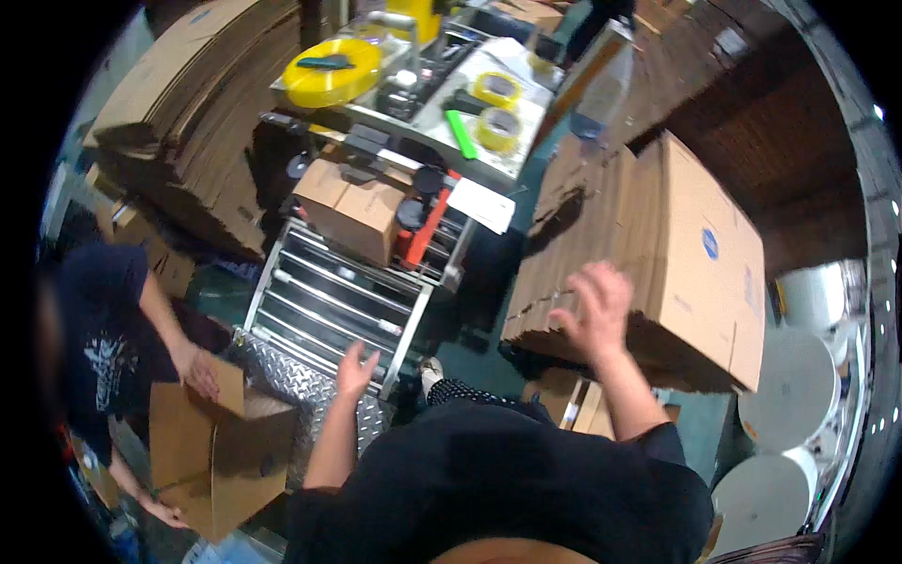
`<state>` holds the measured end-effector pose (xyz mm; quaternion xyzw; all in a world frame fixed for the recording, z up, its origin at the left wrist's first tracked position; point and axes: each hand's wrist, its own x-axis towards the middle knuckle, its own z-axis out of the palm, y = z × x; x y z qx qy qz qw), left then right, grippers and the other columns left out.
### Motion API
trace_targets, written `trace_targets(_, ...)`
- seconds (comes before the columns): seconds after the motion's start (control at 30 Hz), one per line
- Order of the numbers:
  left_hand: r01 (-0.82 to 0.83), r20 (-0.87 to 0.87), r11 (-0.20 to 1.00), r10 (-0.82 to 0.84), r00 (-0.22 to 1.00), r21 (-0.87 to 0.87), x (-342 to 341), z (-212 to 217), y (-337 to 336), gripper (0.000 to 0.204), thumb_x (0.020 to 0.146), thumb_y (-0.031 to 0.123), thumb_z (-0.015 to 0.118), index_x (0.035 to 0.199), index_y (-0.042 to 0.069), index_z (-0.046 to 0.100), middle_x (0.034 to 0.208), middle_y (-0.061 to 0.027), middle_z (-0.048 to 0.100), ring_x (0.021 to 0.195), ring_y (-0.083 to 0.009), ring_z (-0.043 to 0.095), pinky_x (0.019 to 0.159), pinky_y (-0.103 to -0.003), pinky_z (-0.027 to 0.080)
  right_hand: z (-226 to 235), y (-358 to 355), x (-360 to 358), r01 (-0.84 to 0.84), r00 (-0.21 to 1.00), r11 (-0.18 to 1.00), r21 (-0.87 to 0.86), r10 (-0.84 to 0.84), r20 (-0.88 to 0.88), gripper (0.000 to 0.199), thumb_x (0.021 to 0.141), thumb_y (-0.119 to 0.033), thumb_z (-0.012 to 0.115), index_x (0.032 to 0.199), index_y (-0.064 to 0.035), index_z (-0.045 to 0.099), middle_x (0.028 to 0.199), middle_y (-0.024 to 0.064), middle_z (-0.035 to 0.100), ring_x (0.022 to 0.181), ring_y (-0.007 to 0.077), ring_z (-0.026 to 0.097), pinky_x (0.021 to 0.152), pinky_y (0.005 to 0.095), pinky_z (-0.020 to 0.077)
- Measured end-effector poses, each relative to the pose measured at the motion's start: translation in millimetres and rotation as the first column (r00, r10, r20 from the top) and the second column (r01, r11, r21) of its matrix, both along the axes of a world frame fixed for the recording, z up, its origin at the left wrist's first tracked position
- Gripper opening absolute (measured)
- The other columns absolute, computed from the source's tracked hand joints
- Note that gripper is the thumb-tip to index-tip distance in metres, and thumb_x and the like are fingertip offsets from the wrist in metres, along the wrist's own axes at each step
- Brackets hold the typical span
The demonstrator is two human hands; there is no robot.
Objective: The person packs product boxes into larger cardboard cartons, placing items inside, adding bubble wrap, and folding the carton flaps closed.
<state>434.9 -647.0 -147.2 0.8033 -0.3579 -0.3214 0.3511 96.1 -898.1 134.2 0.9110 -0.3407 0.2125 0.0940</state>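
My left hand point(355, 370) is empty, its fingers apart, above the near end of the metal roller conveyor point(324, 299). Over the near left edge of a stack of flattened cardboard boxes point(707, 268), my right hand point(602, 303) is raised with its fingers spread and bent; nothing shows in it. Whether it touches the cardboard I cannot tell. On the conveyor's far part, a brown cardboard box point(352, 209) stands at a carton-sealing machine with a red side piece point(427, 228) and black wheels.
At left, a co-worker point(117, 348) holds an open cardboard box point(221, 446) beside a diamond-plate metal surface point(291, 371). Behind the conveyor, a cart point(451, 141) carries yellow tape rolls point(498, 128). More flattened cardboard point(193, 122) is stacked far left; large white rolls point(789, 385) stand right.
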Motion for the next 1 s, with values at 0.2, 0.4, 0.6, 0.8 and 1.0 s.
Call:
trace_targets(0.2,-0.099,-0.042,0.924,0.122,0.992,0.369,-62,-180,262,0.047,0.079,0.036,0.072,0.111,0.002,0.066,0.097,-0.0196,0.069,0.091,-0.0341,0.067,0.079,-0.04,0.051,76,-8,-131,0.616,0.683,0.78,0.104,-0.464,-0.564,0.065,0.07,-0.032,0.081,0.129,-0.0266,0.053,0.137,0.0023,0.048,0.13,0.0228,0.043,0.103,0.0534,0.0345)
trace_targets(0.4,-0.29,0.038,0.938,0.288,0.957,0.187,-35,-76,290,0.05,0.078,0.032,0.075,0.115,0.001,0.064,0.1,-0.0198,0.068,0.095,-0.0296,0.066,0.082,-0.039,0.05,39,-3,-201,0.435,0.869,0.9,0.033,-0.409,-0.28,0.042,0.069,-0.022,0.08,0.107,-0.021,0.063,0.107,0.0024,0.062,0.105,0.0259,0.057,0.089,0.0425,0.0436)
trace_targets(0.6,-0.175,-0.219,0.944,0.115,0.969,-0.279,-39,95,229,0.064,0.081,0.008,0.073,0.137,-0.004,0.043,0.131,-0.0234,0.055,0.122,-0.0284,0.054,0.104,-0.037,0.041,104,72,-128,0.103,0.979,0.972,-0.213,-0.061,0.193,0.017,0.068,-0.005,0.068,0.084,-0.0099,0.067,0.083,0.0087,0.067,0.085,0.0294,0.063,0.078,0.0418,0.0481)
trace_targets(0.8,0.336,0.374,0.578,-0.057,0.926,-0.744,-128,318,144,0.089,0.069,0.023,0.083,0.143,0.007,0.037,0.151,-0.0194,0.032,0.139,-0.0374,0.032,0.114,-0.043,0.025,163,311,33,-0.518,0.822,0.855,0.031,0.508,-0.258,0.025,0.07,-0.019,0.065,0.092,-0.0078,0.063,0.088,0.0079,0.064,0.089,0.0234,0.062,0.076,0.0387,0.0459)
trace_targets(1.0,0.161,0.056,0.404,-0.26,0.964,-0.9,-124,327,187,0.021,0.091,0.013,0.06,0.112,0.01,0.059,0.117,-0.0113,0.06,0.131,-0.0323,0.043,0.115,-0.053,0.025,169,357,60,-0.789,0.298,0.377,-0.485,0.925,0.235,0.028,0.075,-0.023,0.067,0.101,-0.0131,0.068,0.104,0.0055,0.067,0.102,0.0229,0.063,0.087,0.0356,0.047)
